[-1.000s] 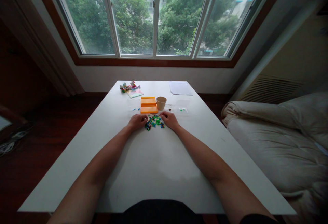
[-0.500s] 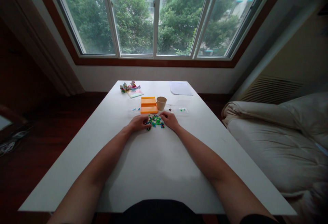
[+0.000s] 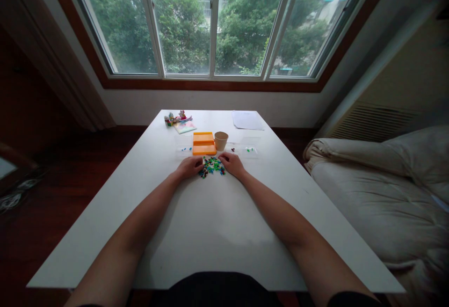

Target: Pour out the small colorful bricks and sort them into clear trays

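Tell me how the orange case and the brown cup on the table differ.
The orange case is rectangular, while the brown cup is round. The orange case lies low and flat, showing two panels; the brown cup stands upright, its mouth facing up. The orange case is wider across than the brown cup. Both sit on the white table, just beyond the small coloured pieces.

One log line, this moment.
left hand: left edge of small colored pieces, grip unclear; right hand: right edge, grip unclear; beyond pieces: orange case, brown paper cup
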Action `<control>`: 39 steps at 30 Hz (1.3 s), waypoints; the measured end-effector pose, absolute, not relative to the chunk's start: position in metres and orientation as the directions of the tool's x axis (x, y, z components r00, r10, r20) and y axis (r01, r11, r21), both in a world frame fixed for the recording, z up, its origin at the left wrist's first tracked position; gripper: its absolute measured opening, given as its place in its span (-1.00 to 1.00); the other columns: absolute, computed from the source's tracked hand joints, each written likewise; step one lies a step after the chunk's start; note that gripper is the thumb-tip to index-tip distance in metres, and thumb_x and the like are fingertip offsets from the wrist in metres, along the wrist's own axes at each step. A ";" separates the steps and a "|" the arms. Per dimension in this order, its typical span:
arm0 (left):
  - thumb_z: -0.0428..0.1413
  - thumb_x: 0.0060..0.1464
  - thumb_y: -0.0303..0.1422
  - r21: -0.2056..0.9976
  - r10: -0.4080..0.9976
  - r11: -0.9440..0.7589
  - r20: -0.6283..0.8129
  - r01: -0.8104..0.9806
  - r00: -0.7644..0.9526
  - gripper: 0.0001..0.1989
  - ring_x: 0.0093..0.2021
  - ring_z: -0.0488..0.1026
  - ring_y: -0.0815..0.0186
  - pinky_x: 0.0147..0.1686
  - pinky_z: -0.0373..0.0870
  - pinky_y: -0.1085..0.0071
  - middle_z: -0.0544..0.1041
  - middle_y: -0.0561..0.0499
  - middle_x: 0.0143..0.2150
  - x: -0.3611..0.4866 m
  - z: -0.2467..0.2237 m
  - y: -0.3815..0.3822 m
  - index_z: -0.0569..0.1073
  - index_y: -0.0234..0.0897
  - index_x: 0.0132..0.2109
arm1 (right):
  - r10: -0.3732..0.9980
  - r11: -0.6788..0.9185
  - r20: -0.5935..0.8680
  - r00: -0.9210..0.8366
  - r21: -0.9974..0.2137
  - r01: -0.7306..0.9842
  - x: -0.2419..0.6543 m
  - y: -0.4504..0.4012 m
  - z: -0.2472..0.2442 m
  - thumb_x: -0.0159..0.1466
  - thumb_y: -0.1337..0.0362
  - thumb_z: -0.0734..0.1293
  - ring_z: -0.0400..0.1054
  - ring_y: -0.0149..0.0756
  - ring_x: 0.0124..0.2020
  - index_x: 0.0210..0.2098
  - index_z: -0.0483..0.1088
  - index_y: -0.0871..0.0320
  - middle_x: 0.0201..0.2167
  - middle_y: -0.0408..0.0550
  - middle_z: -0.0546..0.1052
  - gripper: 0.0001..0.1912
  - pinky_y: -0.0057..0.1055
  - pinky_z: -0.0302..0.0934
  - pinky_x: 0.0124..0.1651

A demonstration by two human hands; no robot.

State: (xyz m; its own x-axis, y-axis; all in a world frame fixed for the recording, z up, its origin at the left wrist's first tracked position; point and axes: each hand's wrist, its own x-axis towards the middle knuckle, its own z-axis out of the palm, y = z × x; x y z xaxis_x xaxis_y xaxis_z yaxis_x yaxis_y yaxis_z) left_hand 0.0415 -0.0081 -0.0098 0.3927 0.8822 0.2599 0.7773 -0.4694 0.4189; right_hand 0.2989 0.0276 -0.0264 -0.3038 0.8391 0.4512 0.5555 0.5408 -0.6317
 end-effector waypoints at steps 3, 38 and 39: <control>0.04 0.17 -0.21 0.447 0.895 -0.446 0.249 0.776 0.370 -0.76 -0.45 0.25 0.38 -0.42 0.06 0.43 0.41 0.08 -0.46 0.041 -0.011 -0.007 0.43 -0.25 -0.36 | 0.834 0.547 0.456 -0.309 -0.617 0.566 0.299 0.028 -0.026 0.32 0.25 0.30 0.33 -0.36 -0.42 -0.29 0.55 0.10 -0.42 -0.14 0.56 -0.82 -0.45 0.14 -0.31; 0.20 -0.02 -0.05 0.443 0.881 -0.353 -0.139 0.824 0.452 -0.67 -0.36 0.41 0.31 -0.42 0.19 0.47 0.55 0.05 -0.33 0.016 0.017 -0.001 0.52 -0.21 -0.25 | 0.809 0.583 0.483 -0.335 -0.591 0.558 0.299 0.026 -0.024 0.32 0.28 0.29 0.33 -0.35 -0.40 -0.28 0.54 0.11 -0.40 -0.12 0.56 -0.83 -0.45 0.14 -0.29; 0.21 -0.03 -0.05 0.431 0.882 -0.346 -0.154 0.834 0.445 -0.66 -0.36 0.42 0.31 -0.42 0.19 0.47 0.56 0.04 -0.32 0.016 0.018 -0.002 0.53 -0.21 -0.24 | 0.812 0.580 0.480 -0.333 -0.592 0.560 0.299 0.025 -0.023 0.32 0.28 0.29 0.33 -0.35 -0.40 -0.28 0.55 0.11 -0.40 -0.12 0.56 -0.82 -0.45 0.14 -0.29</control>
State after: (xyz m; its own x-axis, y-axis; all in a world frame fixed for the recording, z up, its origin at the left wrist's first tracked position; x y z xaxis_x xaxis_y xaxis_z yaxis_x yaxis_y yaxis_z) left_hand 0.0163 -0.0021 0.0182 0.4452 0.8821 -0.1538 0.8337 -0.3456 0.4308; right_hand 0.2995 0.0254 -0.0230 -0.3334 0.8117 0.4796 0.5601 0.5797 -0.5918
